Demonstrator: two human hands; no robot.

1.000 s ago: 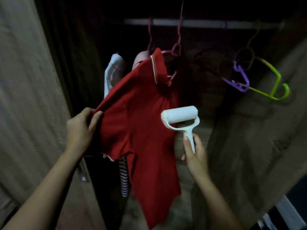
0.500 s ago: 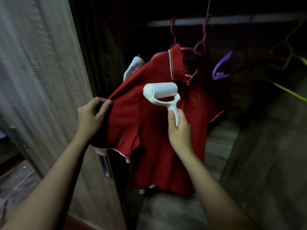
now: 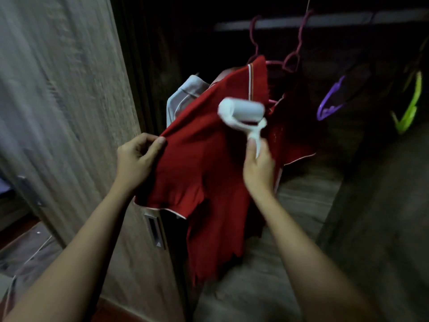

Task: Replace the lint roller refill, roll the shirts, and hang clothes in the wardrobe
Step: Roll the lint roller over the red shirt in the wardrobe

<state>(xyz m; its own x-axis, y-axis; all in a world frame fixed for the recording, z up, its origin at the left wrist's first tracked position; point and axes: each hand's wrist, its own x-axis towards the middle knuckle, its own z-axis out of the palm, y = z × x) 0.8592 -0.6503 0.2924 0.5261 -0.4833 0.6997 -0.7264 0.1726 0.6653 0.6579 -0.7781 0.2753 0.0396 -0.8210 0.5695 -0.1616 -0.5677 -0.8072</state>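
A red polo shirt (image 3: 209, 163) hangs on a pink hanger (image 3: 290, 59) from the wardrobe rail (image 3: 325, 19). My left hand (image 3: 137, 159) pinches the shirt's left sleeve and pulls it out taut. A white lint roller (image 3: 241, 111) rests against the shirt's upper chest, just below the collar. My right hand (image 3: 258, 166) grips its handle. The roller is blurred by motion.
A pale grey garment (image 3: 183, 96) hangs behind the red shirt. Empty purple (image 3: 329, 105) and green (image 3: 411, 108) hangers hang to the right. A wooden wardrobe door (image 3: 69, 101) with a recessed handle (image 3: 154, 231) stands at left. The wardrobe's wooden floor (image 3: 301, 198) lies below.
The roller has moved from beside the shirt onto its chest near the collar. My left hand has kept hold of the sleeve. The view has shifted left and closer.
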